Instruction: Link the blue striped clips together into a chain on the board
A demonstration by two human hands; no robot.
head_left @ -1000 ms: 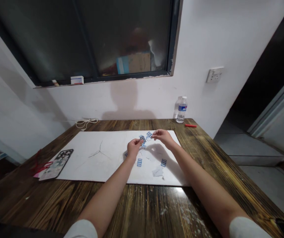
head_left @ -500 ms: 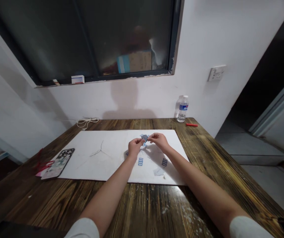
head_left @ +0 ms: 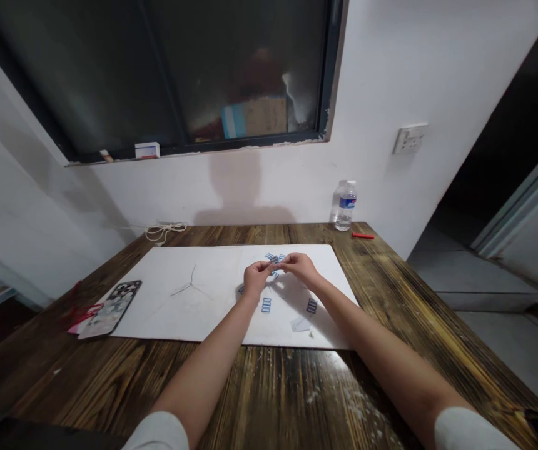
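At the far left, a phone in a patterned case lies at the corner of a white sheet. Farther right, the left hand and right hand are both closed in pinches, fingertips meeting on small blue-printed slips above the sheet. More slips lie loose below. They look light and flimsy, best taken by an edge.

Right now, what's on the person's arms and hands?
The left forearm and right forearm are bare below white sleeves: left sleeve, right sleeve. The left hand and right hand are ungloved; no watch or bracelet shows.
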